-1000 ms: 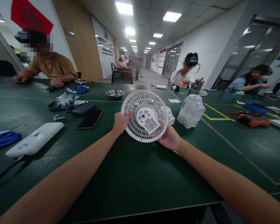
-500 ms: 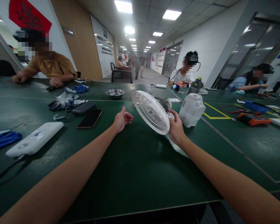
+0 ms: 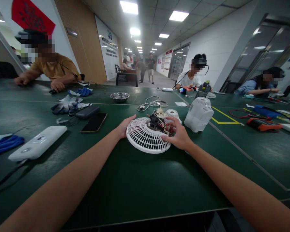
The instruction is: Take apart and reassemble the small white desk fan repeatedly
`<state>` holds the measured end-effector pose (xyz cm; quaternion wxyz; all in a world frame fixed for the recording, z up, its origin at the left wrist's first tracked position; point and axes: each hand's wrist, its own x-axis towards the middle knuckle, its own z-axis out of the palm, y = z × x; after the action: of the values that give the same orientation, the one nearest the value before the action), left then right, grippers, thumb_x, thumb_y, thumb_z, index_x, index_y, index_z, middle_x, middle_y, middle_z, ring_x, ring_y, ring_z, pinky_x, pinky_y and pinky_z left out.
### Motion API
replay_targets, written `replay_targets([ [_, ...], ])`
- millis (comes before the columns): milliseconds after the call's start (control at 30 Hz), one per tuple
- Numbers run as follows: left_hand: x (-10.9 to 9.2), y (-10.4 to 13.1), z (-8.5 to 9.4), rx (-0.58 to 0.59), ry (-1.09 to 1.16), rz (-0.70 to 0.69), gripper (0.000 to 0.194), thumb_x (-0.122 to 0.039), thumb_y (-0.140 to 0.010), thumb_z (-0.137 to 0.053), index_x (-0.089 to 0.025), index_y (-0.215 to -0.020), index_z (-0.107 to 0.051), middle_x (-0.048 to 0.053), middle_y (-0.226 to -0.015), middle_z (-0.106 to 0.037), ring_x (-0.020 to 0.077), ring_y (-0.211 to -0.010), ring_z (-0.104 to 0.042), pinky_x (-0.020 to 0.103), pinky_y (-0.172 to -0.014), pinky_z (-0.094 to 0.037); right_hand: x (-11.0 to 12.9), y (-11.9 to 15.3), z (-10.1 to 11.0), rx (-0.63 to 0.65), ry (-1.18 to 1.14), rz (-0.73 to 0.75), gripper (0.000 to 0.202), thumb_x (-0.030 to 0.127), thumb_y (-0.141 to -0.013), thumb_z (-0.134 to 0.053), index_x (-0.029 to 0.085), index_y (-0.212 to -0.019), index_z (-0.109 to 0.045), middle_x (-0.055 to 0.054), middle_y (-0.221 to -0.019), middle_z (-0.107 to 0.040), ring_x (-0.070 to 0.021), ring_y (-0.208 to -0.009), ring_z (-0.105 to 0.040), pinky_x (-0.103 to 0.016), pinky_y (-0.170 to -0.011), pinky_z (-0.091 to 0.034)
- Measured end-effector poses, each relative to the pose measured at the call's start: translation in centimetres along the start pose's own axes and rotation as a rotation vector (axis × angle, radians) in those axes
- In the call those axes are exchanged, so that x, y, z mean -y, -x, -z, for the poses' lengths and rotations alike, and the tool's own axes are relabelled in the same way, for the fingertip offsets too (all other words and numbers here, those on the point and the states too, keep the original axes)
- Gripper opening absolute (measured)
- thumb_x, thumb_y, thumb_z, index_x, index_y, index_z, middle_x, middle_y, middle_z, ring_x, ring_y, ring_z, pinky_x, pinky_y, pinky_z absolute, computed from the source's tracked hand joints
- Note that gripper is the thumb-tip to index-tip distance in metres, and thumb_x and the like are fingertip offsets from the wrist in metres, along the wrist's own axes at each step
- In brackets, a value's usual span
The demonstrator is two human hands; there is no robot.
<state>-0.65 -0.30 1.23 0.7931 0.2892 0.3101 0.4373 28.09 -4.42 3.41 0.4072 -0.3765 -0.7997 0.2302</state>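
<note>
A round white fan grille [image 3: 141, 138] faces down in front of me, its slotted side low and nearly level. On top of it sit a black motor [image 3: 157, 121] and loose wires. My left hand [image 3: 126, 127] grips the grille's left rim, with its fingers partly hidden behind it. My right hand [image 3: 180, 133] holds the right side, thumb on the grille and fingers curled near the motor and wires. Just behind stands a small white vented cover [image 3: 172, 113]. Whether the grille touches the table is hard to tell.
A white plastic housing [image 3: 199, 114] stands to the right, a coiled white cable [image 3: 149, 103] and metal bowl [image 3: 119, 97] behind. Leftward lie a phone [image 3: 94, 122], a white power bank [image 3: 38, 143] and gloves [image 3: 69, 104]. An orange-black meter [image 3: 263, 124] lies far right. Co-workers sit across the table.
The fan grille has tipped from a steep tilt to nearly level and come down, turning its motor side up. My left hand has gone from free in the air to the grille's left rim.
</note>
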Motion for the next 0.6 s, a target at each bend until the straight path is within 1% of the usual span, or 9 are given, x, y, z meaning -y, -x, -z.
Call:
replay_targets([
  [67,0.1,-0.4,0.1,-0.024,0.004,-0.014,0.037,-0.032,-0.094,-0.044,-0.005,-0.114,-0.06,0.017,-0.091,-0.072,0.0269,-0.084,-0.071,0.042,-0.084,-0.054,-0.3,-0.1,0.3,0.06,0.076,0.032,0.079,0.042,-0.065,-0.078,0.027,-0.133,-0.04,-0.007,-0.108,-0.06,-0.0189,-0.076,-0.058,-0.039,-0.074,-0.05],
  [167,0.3,-0.7,0.1,-0.025,0.016,-0.01,0.034,-0.028,-0.094,-0.044,-0.006,-0.114,-0.06,0.017,-0.094,-0.072,0.0264,-0.087,-0.071,0.042,-0.085,-0.054,-0.5,-0.5,0.9,0.103,0.163,0.094,0.078,0.044,-0.069,-0.075,0.027,-0.136,-0.037,-0.007,-0.111,-0.059,-0.021,-0.081,-0.058,-0.041,-0.078,-0.049],
  [233,0.4,-0.8,0.2,-0.023,0.013,-0.004,0.033,-0.027,-0.094,-0.045,-0.005,-0.113,-0.061,0.018,-0.097,-0.072,0.0263,-0.089,-0.071,0.041,-0.086,-0.054,-0.8,-0.7,1.4,0.053,0.186,0.142,0.072,0.044,-0.076,-0.069,0.026,-0.138,-0.035,-0.008,-0.112,-0.057,-0.0232,-0.09,-0.057,-0.041,-0.082,-0.048],
  [300,0.4,-1.0,0.3,-0.031,0.005,-0.005,0.032,-0.027,-0.094,-0.046,-0.005,-0.112,-0.062,0.018,-0.099,-0.071,0.0264,-0.09,-0.07,0.041,-0.088,-0.054,-1.5,-1.1,1.9,-0.071,0.242,0.157,0.067,0.041,-0.079,-0.064,0.025,-0.137,-0.036,-0.009,-0.115,-0.055,-0.0249,-0.099,-0.055,-0.042,-0.087,-0.047],
  [367,0.4,-1.1,0.4,-0.044,-0.004,-0.005,0.032,-0.027,-0.093,-0.046,-0.006,-0.11,-0.062,0.018,-0.099,-0.071,0.0266,-0.09,-0.07,0.042,-0.088,-0.054,-2.6,-1.5,2.3,-0.224,0.343,0.128,0.066,0.039,-0.077,-0.064,0.024,-0.136,-0.038,-0.011,-0.12,-0.052,-0.0269,-0.104,-0.053,-0.045,-0.092,-0.045],
  [433,0.4,-1.3,0.6,-0.061,-0.013,-0.004,0.032,-0.028,-0.093,-0.046,-0.006,-0.109,-0.063,0.018,-0.098,-0.071,0.0268,-0.09,-0.07,0.042,-0.087,-0.054,-3.9,-1.8,2.5,-0.33,0.429,0.075,0.069,0.037,-0.074,-0.067,0.023,-0.135,-0.039,-0.013,-0.125,-0.049,-0.0295,-0.109,-0.052,-0.048,-0.096,-0.042],
  [467,0.4,-1.3,0.6,-0.069,-0.016,-0.003,0.031,-0.028,-0.093,-0.046,-0.006,-0.109,-0.063,0.018,-0.098,-0.072,0.0269,-0.09,-0.07,0.042,-0.087,-0.054,-4.6,-2.0,2.5,-0.351,0.45,0.042,0.072,0.036,-0.071,-0.068,0.023,-0.135,-0.039,-0.014,-0.127,-0.048,-0.0307,-0.111,-0.051,-0.05,-0.097,-0.042],
  [533,0.4,-1.4,0.8,-0.081,-0.021,-0.008,0.031,-0.027,-0.092,-0.048,-0.006,-0.109,-0.063,0.018,-0.097,-0.072,0.0272,-0.09,-0.07,0.043,-0.087,-0.054,-5.9,-2.2,2.3,-0.344,0.455,-0.037,0.078,0.035,-0.067,-0.072,0.023,-0.136,-0.038,-0.014,-0.125,-0.051,-0.0322,-0.11,-0.052,-0.051,-0.097,-0.041],
  [600,0.5,-1.4,0.8,-0.084,-0.02,-0.015,0.03,-0.026,-0.092,-0.049,-0.006,-0.109,-0.063,0.018,-0.098,-0.072,0.0274,-0.091,-0.07,0.043,-0.087,-0.054,-6.9,-2.3,2.1,-0.314,0.407,-0.132,0.082,0.034,-0.062,-0.075,0.023,-0.135,-0.039,-0.012,-0.115,-0.057,-0.0311,-0.102,-0.056,-0.051,-0.094,-0.043],
])
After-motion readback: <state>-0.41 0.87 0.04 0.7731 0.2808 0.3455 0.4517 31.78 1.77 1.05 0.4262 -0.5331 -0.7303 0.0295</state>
